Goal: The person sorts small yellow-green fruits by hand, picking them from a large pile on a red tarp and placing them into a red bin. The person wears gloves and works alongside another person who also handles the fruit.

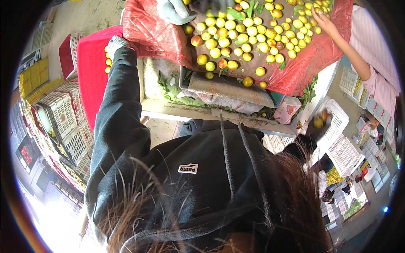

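Note:
Yellow-green jujubes [252, 31], some with red-brown patches, lie spread on a red woven plastic sheet [294, 79] over the sorting table before me. My left hand [117, 43], in a pale glove, reaches to the far left, between a bright red cloth [95, 63] and the sheet. Several jujubes show beside its wrist; its fingers are curled and their inner side is hidden. Out to the right, my right hand [313, 126] in a dark glove is blurred by motion. It has a few jujubes [319, 120] in it, beside a white plastic crate [338, 114].
Another person's gloved hand [175, 11] is at the table's far side. At right, a co-worker's bare hand [322, 22] touches the fruit. Leaves [177, 90] and a mat [231, 90] lie below the sheet. Stacked crates [61, 110] stand left, more crates [346, 155] right.

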`<state>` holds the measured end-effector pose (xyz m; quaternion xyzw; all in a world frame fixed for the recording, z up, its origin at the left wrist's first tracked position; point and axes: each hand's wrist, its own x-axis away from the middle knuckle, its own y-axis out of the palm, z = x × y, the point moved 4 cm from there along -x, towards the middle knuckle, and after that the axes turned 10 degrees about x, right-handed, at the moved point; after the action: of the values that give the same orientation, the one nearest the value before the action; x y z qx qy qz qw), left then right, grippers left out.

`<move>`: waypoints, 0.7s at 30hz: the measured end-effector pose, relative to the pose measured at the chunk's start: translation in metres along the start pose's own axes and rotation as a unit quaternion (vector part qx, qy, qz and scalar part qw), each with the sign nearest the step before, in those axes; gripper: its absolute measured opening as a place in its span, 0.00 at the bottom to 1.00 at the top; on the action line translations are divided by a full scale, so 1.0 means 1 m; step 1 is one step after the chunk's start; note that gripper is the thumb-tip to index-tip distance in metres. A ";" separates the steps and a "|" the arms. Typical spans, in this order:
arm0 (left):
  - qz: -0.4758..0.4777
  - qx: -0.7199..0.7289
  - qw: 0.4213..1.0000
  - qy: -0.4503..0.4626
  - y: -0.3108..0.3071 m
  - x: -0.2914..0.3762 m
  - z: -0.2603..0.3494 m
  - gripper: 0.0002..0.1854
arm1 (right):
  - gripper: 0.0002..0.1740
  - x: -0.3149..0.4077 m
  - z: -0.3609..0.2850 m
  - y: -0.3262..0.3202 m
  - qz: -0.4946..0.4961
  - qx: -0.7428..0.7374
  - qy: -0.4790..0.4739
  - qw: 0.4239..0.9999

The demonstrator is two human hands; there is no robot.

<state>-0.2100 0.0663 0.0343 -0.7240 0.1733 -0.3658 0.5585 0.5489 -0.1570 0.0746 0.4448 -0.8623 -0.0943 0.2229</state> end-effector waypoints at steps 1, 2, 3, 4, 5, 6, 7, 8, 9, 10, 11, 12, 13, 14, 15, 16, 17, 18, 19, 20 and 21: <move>0.000 -0.025 1.000 0.013 -0.005 0.003 0.008 0.44 | 0.23 0.019 -0.012 -0.031 0.140 0.081 -0.034 0.986; 0.002 -0.043 0.999 0.017 -0.007 0.008 0.013 0.37 | 0.25 0.031 -0.021 -0.035 0.165 0.120 -0.029 0.979; 0.006 -0.026 1.000 0.013 -0.001 -0.004 0.006 0.33 | 0.27 0.040 -0.026 -0.028 0.189 0.157 -0.022 0.969; 0.011 -0.006 1.000 0.008 0.012 -0.026 -0.009 0.30 | 0.32 0.045 -0.026 0.001 0.220 0.286 -0.005 0.932; 0.010 0.014 1.000 0.012 0.024 -0.041 -0.011 0.26 | 0.32 0.043 -0.021 0.015 0.151 0.265 -0.016 0.952; 0.041 0.040 0.998 0.015 0.023 -0.036 -0.006 0.18 | 0.32 0.041 -0.016 0.038 0.102 0.271 -0.017 0.957; 0.067 0.114 0.991 -0.011 0.042 -0.064 -0.034 0.18 | 0.32 0.034 -0.008 0.082 0.037 0.283 -0.016 0.958; 0.018 0.040 0.999 0.001 0.029 -0.040 -0.017 0.18 | 0.31 0.030 -0.001 0.129 -0.013 0.311 -0.015 0.950; -0.024 -0.032 0.999 0.023 0.008 -0.014 0.004 0.18 | 0.31 0.032 0.001 0.166 -0.053 0.332 -0.028 0.941; 0.020 0.000 1.000 0.016 0.020 -0.034 -0.015 0.17 | 0.31 0.031 0.004 0.202 -0.103 0.344 -0.042 0.932; 0.062 0.028 0.998 0.014 0.036 -0.058 -0.029 0.16 | 0.30 0.032 0.008 0.227 -0.136 0.332 -0.050 0.932; 0.066 0.071 0.995 0.013 0.038 -0.058 -0.027 0.20 | 0.29 0.034 0.013 0.245 -0.144 0.292 -0.049 0.944; 0.069 0.115 0.991 0.001 0.045 -0.061 -0.022 0.21 | 0.30 0.028 0.023 0.246 -0.191 0.266 -0.072 0.942; 0.079 0.157 0.984 -0.022 0.045 -0.061 -0.026 0.23 | 0.31 0.028 0.025 0.258 -0.209 0.254 -0.073 0.941; 0.089 0.199 0.975 -0.044 0.043 -0.061 -0.031 0.25 | 0.32 0.029 0.027 0.271 -0.228 0.243 -0.073 0.940; 0.084 0.206 0.974 -0.046 0.043 -0.058 -0.030 0.25 | 0.34 0.027 0.029 0.280 -0.257 0.222 -0.095 0.936; 0.080 0.213 0.973 -0.049 0.042 -0.055 -0.029 0.26 | 0.34 0.027 0.030 0.286 -0.262 0.228 -0.093 0.933; 0.080 0.194 0.977 -0.034 0.041 -0.053 -0.027 0.26 | 0.34 0.028 0.032 0.291 -0.265 0.234 -0.091 0.931; 0.078 0.174 0.981 -0.018 0.037 -0.049 -0.024 0.26 | 0.35 0.028 0.033 0.295 -0.267 0.240 -0.089 0.929; 0.070 0.184 0.980 -0.030 0.033 -0.045 -0.021 0.25 | 0.35 0.028 0.033 0.300 -0.266 0.247 -0.092 0.927; 0.060 0.193 0.978 -0.042 0.027 -0.038 -0.017 0.25 | 0.35 0.027 0.035 0.301 -0.270 0.224 -0.084 0.933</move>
<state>-0.2436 0.0707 -0.0019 -0.6055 0.1191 -0.3278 0.7153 0.3008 -0.0034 0.1602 0.6901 -0.7235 0.0079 0.0107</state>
